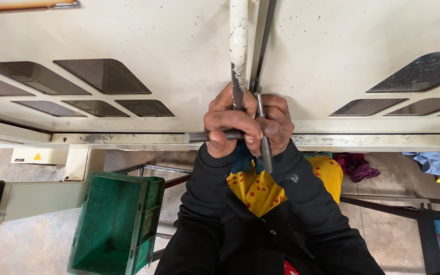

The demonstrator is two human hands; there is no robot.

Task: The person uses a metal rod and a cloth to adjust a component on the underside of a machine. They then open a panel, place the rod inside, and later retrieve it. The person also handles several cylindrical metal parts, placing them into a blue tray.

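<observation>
Both hands meet at the lower edge of a cream panel, just under a chipped white bar. The left hand is clenched around a grey rod lying crosswise. The right hand is closed on a second rod standing upright and crossing the first; a green crate sits lower left.

Both hands, left hand and right hand, are bunched at the cream panel edge; vertical white bar blocks the middle above. Panel face is open either side, out to the dark vents. Below left, green crate takes the floor space; its inside is free.
</observation>
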